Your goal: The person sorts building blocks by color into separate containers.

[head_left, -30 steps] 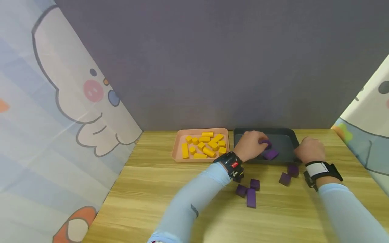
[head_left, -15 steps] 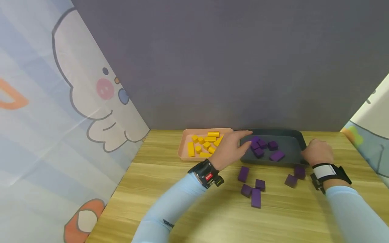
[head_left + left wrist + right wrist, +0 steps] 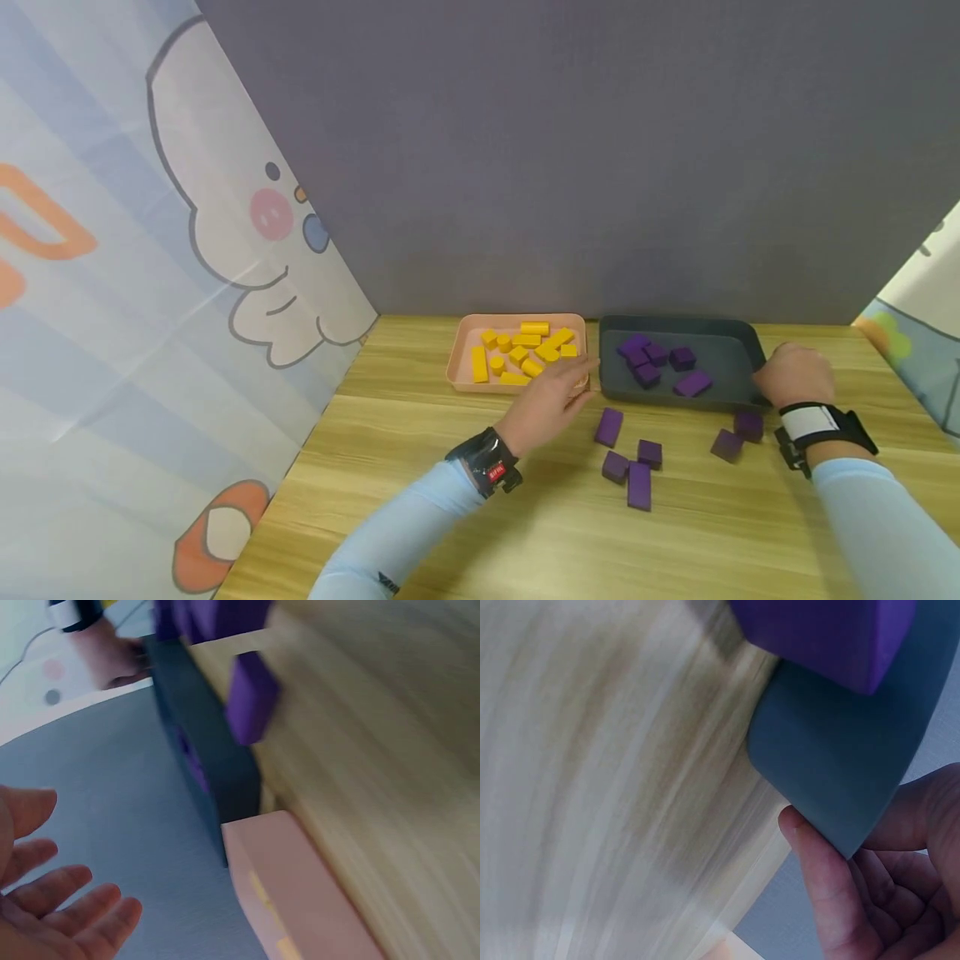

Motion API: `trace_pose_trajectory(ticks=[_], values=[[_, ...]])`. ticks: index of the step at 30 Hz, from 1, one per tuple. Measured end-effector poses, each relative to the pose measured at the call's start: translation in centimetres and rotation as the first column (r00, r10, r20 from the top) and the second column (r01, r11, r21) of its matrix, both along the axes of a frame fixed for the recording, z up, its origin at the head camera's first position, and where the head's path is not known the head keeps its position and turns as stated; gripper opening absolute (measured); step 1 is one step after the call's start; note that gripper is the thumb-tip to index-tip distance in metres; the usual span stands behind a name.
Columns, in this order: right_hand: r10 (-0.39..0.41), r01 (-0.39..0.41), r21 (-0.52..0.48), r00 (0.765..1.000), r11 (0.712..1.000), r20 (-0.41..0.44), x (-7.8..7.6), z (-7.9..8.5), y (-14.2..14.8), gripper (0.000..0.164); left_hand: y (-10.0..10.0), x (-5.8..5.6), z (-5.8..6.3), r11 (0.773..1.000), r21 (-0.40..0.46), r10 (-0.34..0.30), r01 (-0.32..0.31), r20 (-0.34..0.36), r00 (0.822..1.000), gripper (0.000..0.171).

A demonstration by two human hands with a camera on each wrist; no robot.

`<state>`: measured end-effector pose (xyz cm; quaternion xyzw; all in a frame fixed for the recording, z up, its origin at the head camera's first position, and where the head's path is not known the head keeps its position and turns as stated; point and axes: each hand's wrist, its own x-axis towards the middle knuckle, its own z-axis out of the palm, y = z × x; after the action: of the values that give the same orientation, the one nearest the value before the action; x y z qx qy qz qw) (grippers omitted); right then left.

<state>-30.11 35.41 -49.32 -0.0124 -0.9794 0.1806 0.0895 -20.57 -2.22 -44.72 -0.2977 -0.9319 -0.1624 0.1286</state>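
My left hand (image 3: 543, 408) hovers by the front right corner of the pink tray (image 3: 467, 387), fingers extended and holding nothing. In the left wrist view its fingers are spread beside both trays. My right hand (image 3: 795, 375) pinches the right wall of the dark grey tray (image 3: 731, 392), with thumb inside and index finger outside in the right wrist view. Several purple blocks (image 3: 693, 383) lie in the grey tray's left and middle part. In front of it, a purple rectangular block (image 3: 609, 427) lies alone, near a group of two cubes (image 3: 615, 467) and a longer block (image 3: 639, 486).
Several yellow blocks (image 3: 480, 364) fill the pink tray. Two purple cubes (image 3: 727, 446) sit on the wooden table (image 3: 525, 533) near my right wrist. A grey panel (image 3: 555, 167) rises behind the trays, and a printed curtain (image 3: 150, 333) hangs at the left.
My left hand has let go of a purple block in the grey tray and drawn back left and toward me. The right hand keeps its grip on the tray. The head view has shifted slightly.
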Motion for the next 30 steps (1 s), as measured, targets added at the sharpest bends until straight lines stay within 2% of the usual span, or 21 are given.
trace_pose_trajectory(ticks=[4,10,13,17,20,26,30], values=[[-0.01,0.01,0.002,1.0,1.0,0.013,0.0,0.0,0.1,0.028,0.2,0.0,-1.0,0.984,-0.154,-0.084,0.088,0.037,0.996,0.056],[-0.017,0.017,-0.001,1.0,1.0,0.017,0.1,0.1,0.1,0.027,0.9,-0.5,-2.4,0.913,-0.347,-0.185,0.213,0.113,0.976,0.061],[-0.025,0.025,0.005,0.999,1.0,0.021,0.0,0.0,0.1,0.028,1.3,-0.8,-2.9,0.888,-0.392,-0.186,0.24,0.172,0.967,0.066],[-0.03,0.03,0.017,0.999,0.999,0.017,-0.1,-0.1,0.0,0.028,1.7,-1.1,-3.3,0.879,-0.402,-0.151,0.256,0.274,0.95,0.075],[-0.023,0.023,0.02,1.0,1.0,0.009,-0.1,0.0,-0.1,0.028,2.0,-1.4,-3.6,0.869,-0.423,-0.127,0.255,0.307,0.943,0.077],[-0.019,0.019,0.012,1.0,1.0,0.013,0.0,0.1,-0.2,0.028,2.2,-1.8,-4.1,0.85,-0.47,-0.107,0.238,0.289,0.951,0.073],[-0.03,0.03,0.011,0.999,0.999,0.015,-0.1,0.0,-0.2,0.027,2.2,-1.6,-4.1,0.841,-0.493,-0.122,0.224,0.23,0.965,0.069]])
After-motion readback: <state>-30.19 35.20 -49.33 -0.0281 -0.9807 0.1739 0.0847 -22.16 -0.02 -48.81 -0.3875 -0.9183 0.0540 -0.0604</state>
